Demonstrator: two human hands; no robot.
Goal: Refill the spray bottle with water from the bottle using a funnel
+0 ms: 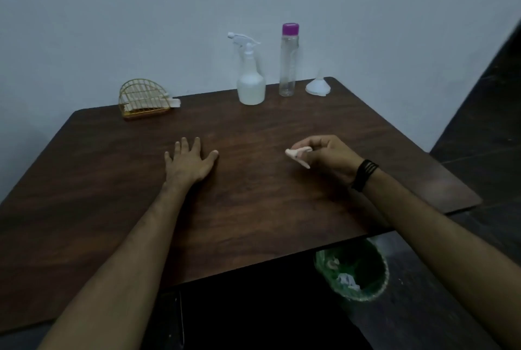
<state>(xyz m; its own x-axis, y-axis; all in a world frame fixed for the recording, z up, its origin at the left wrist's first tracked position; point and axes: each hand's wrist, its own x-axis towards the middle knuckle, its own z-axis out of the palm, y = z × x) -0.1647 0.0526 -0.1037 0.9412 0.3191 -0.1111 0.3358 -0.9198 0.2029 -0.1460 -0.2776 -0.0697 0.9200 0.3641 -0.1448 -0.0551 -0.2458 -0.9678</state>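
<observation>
Resting flat on the dark wooden table (253,194), palm down with fingers spread and holding nothing, is the left hand (188,162); the posture reads as idle or steadying, not yet committed to any item. The right hand (327,159) lies to the other side, fingers curled closed around a small crumpled pale wad (298,155), probably tissue, though the material cannot be confirmed. Ranged along the far edge against the wall: one spray bottle (250,73), trigger head still fitted, whitish lower body; just beside it one tall clear bottle (288,60) with purple cap (290,29) in place, water level not discernible; near that, one white funnel (318,85) set mouth-down, spout up, a stable way to park it. All three stand upright and apart from one another, well beyond both hands, the right hand being the nearer to bottle and funnel. At the far left edge sits a gold wire holder (145,100) with pale contents. Below the table's near right edge stands a green-lined waste bin (352,270), a likely destination for the wad. Judged status: refilling not begun; both closures remain on.
</observation>
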